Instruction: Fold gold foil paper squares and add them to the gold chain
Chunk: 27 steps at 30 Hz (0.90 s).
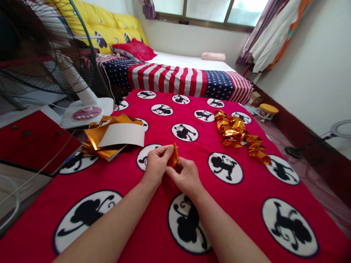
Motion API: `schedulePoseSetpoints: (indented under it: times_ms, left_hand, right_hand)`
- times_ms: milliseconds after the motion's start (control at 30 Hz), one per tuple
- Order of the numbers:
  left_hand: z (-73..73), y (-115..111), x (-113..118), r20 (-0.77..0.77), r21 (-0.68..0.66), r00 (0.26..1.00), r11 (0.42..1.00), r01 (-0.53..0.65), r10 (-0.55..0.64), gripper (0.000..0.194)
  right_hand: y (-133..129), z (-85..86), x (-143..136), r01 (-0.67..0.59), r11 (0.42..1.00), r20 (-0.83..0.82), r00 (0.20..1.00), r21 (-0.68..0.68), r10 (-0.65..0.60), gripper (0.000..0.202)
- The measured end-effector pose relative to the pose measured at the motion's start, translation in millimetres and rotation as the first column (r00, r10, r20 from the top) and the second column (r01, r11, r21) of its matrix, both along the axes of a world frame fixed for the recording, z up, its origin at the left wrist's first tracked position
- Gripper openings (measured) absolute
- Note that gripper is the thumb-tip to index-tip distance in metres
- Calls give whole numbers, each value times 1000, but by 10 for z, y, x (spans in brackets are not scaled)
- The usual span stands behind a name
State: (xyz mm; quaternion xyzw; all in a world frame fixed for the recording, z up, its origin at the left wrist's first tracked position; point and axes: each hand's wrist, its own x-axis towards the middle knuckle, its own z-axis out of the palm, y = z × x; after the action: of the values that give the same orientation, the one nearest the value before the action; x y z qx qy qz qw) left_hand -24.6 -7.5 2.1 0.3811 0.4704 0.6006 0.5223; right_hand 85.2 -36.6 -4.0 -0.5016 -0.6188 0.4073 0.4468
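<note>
Between my two hands is a small piece of folded gold foil paper (pixel 173 157), held just above a red cloth (pixel 153 233) with monkey prints. My left hand (pixel 159 160) pinches its upper left side between thumb and fingers. Closed on the lower right side of the paper is my right hand (pixel 186 174), its fingertips partly hidden. To the left lies a loose pile of gold foil sheets (pixel 94 136), with a white-backed sheet (pixel 123 135) on top. Several folded gold foil pieces (pixel 233 133) lie in a cluster to the right.
A fan (pixel 85 109) stands at the left beside a red drawer unit (pixel 35 142). Behind the cloth is a bed with a flag-patterned cover (pixel 170 78). On the floor at right are a yellow stool (pixel 268 108) and a ring-light stand (pixel 309 144).
</note>
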Motion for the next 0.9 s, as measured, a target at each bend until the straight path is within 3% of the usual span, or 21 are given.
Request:
schedulePoseSetpoints:
  times_ms: [100,200,300,433,700,900]
  left_hand:
    - [-38,20,-57,-60,21,998,1000,14,-13,30]
    - [-58,15,-85,-146,48,984,993,112,-104,29]
    - [-57,1,-86,-214,77,963,980,182,-162,28]
    - [-50,-7,-86,-200,83,961,974,209,-190,29]
    - [62,-47,-62,25,-11,979,979,203,-202,34]
    - [131,-62,-73,87,-29,956,958,284,-281,34]
  right_hand:
    - [13,59,55,24,1000,-145,989,4,-23,24]
    - [65,78,115,97,994,-368,924,-42,-105,26]
    - [109,75,155,94,991,-474,871,-94,-127,23]
    - [117,74,175,55,989,-520,846,-134,-118,22]
    - [117,78,207,-25,987,-536,842,-159,-65,23]
    - [126,99,254,-85,982,-532,846,-170,-19,24]
